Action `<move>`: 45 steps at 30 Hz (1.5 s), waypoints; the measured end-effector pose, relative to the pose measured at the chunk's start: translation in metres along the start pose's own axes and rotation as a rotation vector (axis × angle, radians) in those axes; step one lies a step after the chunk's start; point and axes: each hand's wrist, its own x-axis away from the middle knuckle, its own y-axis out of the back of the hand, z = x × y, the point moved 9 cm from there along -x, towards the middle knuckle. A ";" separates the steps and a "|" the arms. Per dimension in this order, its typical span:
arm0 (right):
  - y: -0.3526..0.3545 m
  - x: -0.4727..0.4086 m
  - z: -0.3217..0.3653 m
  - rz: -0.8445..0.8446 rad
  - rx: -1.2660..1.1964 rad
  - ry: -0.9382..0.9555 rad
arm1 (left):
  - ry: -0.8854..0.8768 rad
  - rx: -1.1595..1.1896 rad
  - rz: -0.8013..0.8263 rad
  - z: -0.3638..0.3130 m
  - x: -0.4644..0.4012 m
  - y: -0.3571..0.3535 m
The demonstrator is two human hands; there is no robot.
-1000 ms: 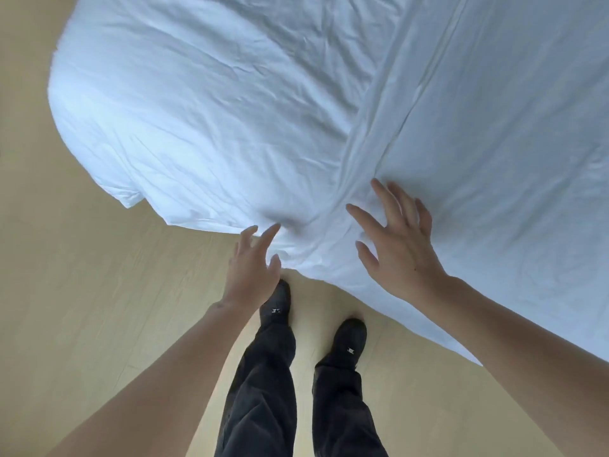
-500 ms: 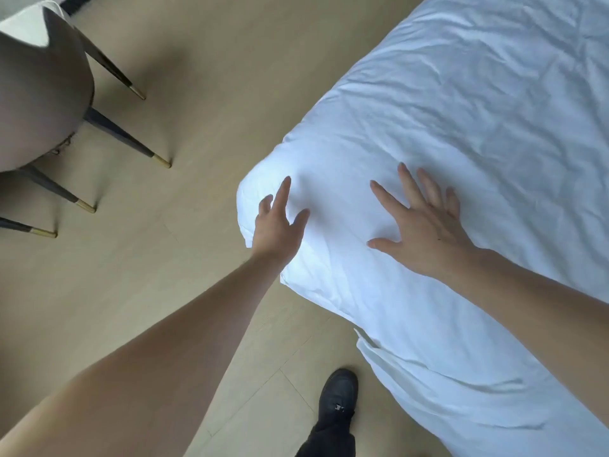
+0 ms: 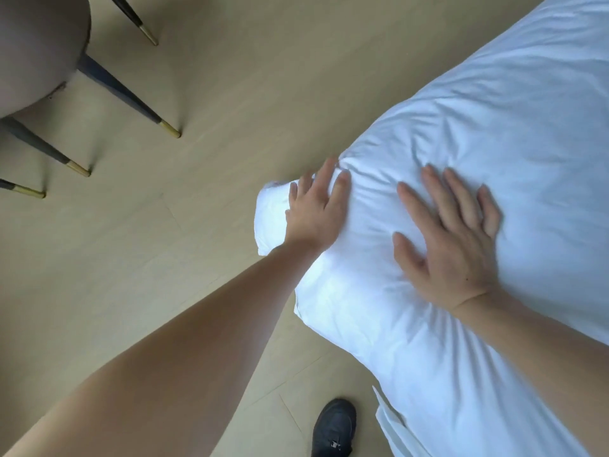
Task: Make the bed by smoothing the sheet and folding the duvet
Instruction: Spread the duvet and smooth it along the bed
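Duvet [image 3: 478,143]: white, puffy, creased; fills right half of frame, long axis running from lower right up to upper right, rounded corner jutting out toward frame centre-left over floor. Second fabric edge, possibly sheet [image 3: 392,430], hanging below at bottom right; cannot tell for certain.

Left hand [image 3: 316,209]: laid flat on duvet's protruding corner, centre of frame, fingers spread, palm down, nothing clasped. Nearer of the two to the corner's outer edge.

Right hand [image 3: 454,235]: flat on duvet just right of left hand, fingers splayed and pointing toward upper frame, pressing not gripping. Hands near each other but apart, both on top surface, none under the edge.

Judgement: smoothing or positioning of corner in hand; fold likely calls for grip at corner edge, which lies directly left of and below left hand.

Floor [image 3: 214,94]: pale wood planks, left and centre.
Chair [image 3: 39,61]: upper left, dark legs with brass tips, well apart from duvet.
Shoe [image 3: 333,427]: black, bottom centre, beside hanging fabric.
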 end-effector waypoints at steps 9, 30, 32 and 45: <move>-0.023 0.000 -0.003 0.039 -0.035 0.018 | 0.291 -0.226 0.327 0.078 -0.091 -0.011; -0.036 -0.003 -0.005 0.035 -0.053 0.000 | 0.578 -0.112 0.574 0.221 -0.122 -0.020; -0.036 -0.004 -0.005 0.047 -0.048 -0.004 | 0.592 0.040 0.647 0.207 -0.093 -0.020; -0.031 -0.002 0.001 0.003 -0.028 0.024 | 0.662 0.717 0.151 0.220 -0.028 -0.064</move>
